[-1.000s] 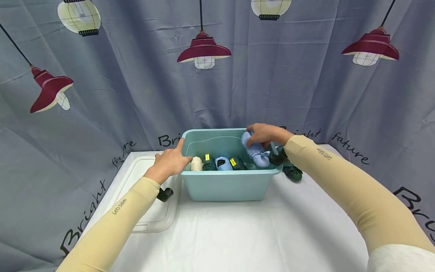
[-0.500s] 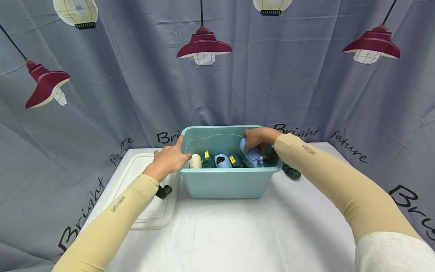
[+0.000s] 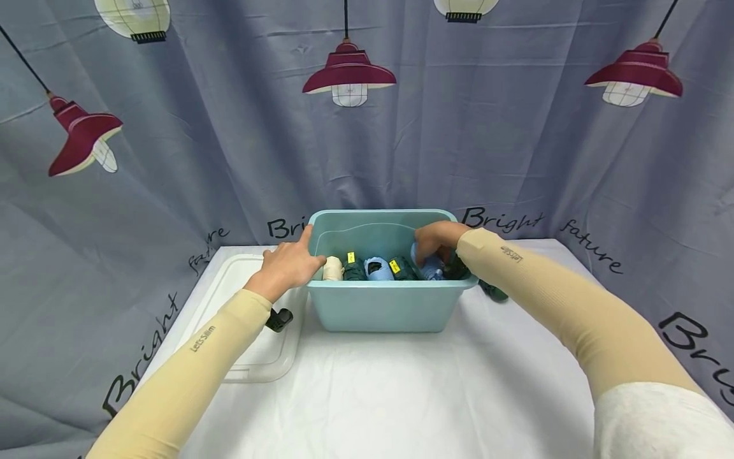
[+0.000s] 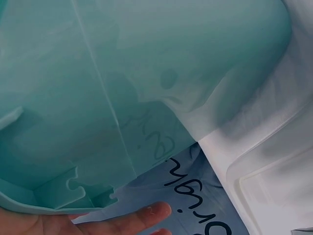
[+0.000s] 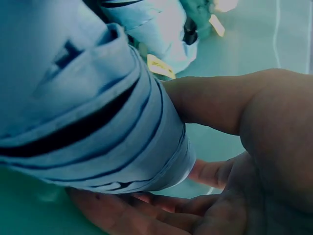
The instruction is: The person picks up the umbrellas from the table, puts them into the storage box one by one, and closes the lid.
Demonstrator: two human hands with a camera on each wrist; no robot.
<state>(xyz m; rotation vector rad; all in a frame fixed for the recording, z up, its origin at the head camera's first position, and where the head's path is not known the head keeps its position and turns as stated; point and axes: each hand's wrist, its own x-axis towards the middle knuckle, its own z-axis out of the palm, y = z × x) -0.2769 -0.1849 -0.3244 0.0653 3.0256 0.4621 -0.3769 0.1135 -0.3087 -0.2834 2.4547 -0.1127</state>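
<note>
Right grip (image 3: 434, 241) clasps blue bundle (image 5: 151, 132); left (image 3: 287, 266) touches bin (image 3: 381, 307).

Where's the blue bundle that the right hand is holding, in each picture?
Head: the blue bundle is right of centre, partly covered by the right hand.
Left wrist: not in it.
Right wrist: very big, filling much of the left side, with fingers under it.
Shared landmark: the blue-green tub shows in all three.
</note>
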